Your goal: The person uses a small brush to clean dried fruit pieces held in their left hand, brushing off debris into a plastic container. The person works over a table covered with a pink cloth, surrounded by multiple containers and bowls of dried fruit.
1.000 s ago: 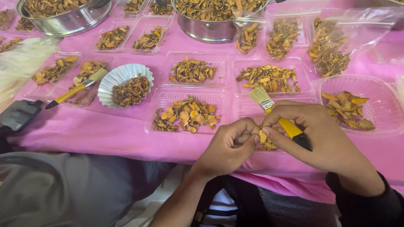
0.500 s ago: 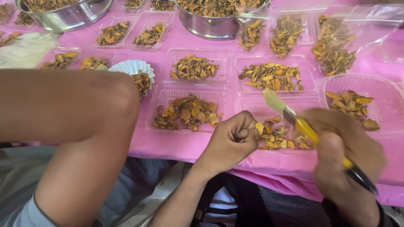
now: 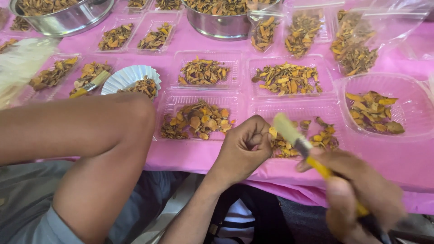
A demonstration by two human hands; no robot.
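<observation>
While a co-worker's bare arm (image 3: 86, 149) crosses the lower left with its elbow bent near the table edge, the person's 2 hands work at the front of the pink cloth (image 3: 190, 156).

At far left, a second brush (image 3: 89, 84) lies in a clear tray (image 3: 54, 72) of orange-brown dried pieces, its bristles up and to the right. Beside it sits 1 white fluted paper cup (image 3: 124, 77) holding more pieces. Behind stand 2 steel bowls, one at top left (image 3: 68, 20) and one at top centre (image 3: 217, 25), both filled with the same pieces. I count about 11 clear trays of pieces across the table; those cut off at the top edge make the count unsure.

The left hand (image 3: 242, 151) is curled into a loose fist, thumb and forefinger pinching 1 small yellow piece (image 3: 272, 132) just above the front tray (image 3: 298, 113). The brush (image 3: 300, 147) has its long axis on a diagonal: pale bristles point up and to the left, nearly touching the pinched piece, and the yellow handle runs down and to the right. The right hand (image 3: 361, 194), blurred, is wrapped round the handle with fingers pressed together on it.

At right, a rounder clear tub (image 3: 420, 108) holds a small heap of pieces, and 1 clear plastic bag (image 3: 357, 40) with pieces lies behind it.
</observation>
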